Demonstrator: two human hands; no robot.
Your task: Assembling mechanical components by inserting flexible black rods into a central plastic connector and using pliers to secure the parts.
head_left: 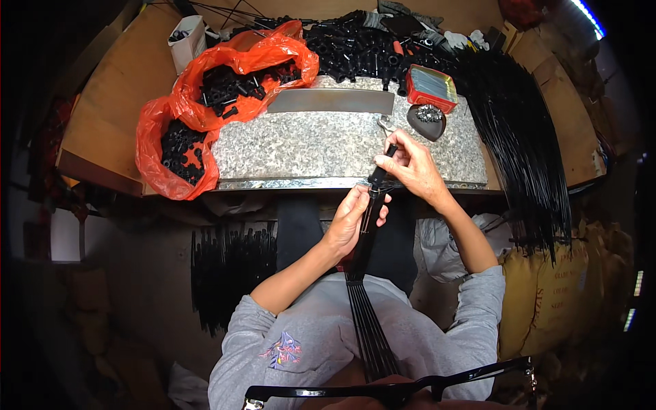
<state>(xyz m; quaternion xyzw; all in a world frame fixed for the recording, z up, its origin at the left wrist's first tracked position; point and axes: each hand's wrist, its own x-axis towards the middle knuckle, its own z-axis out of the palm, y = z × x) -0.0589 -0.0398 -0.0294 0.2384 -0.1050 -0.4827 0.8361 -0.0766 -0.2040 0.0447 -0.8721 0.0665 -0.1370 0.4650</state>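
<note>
A black umbrella frame [365,249], its thin ribs bundled together, runs from the table's front edge down over my lap, where the ribs [369,321] fan out slightly. My left hand [347,222] is closed around the upper part of the bundle. Above it, my right hand [415,167] pinches the black tubular end piece [376,178] at the top of the frame, thumb and fingers pressed together. Just beyond the right hand's fingertips lies a small metal piece [385,124] on the speckled stone slab [294,147]. Where the end piece meets the ribs is partly hidden by my fingers.
Red plastic bags [179,96] of black plastic parts stand at left. A metal strip [328,101] lies across the slab. Near the back right are a red box [432,89] and a dark dish [426,126] of small metal pieces. Long black rods [523,137] hang over the right edge.
</note>
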